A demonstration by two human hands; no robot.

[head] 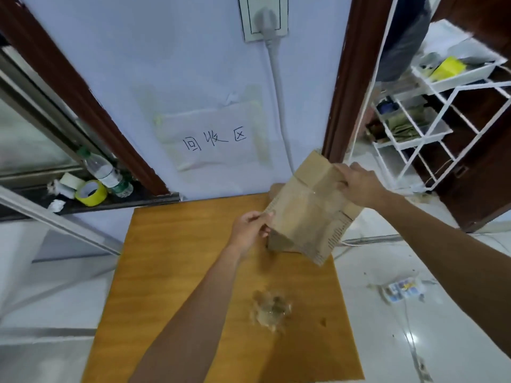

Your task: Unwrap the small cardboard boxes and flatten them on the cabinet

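The left hand (250,230) is pinching the lower edge and the right hand (359,186) is gripping the top flap of a partly flattened cardboard box (309,214), holding it tilted above the one o'clock corner of the wooden surface (179,272), crumpled tape (272,310) lying toward six o'clock.

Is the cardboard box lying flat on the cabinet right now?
No, the left hand and right hand hold the cardboard box tilted up over the cabinet.

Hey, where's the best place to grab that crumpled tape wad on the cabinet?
Pinch the crumpled tape wad at its bunched middle, probably from straight above: it lies low and loose on the cabinet, and its thin ragged edges offer little to hold.
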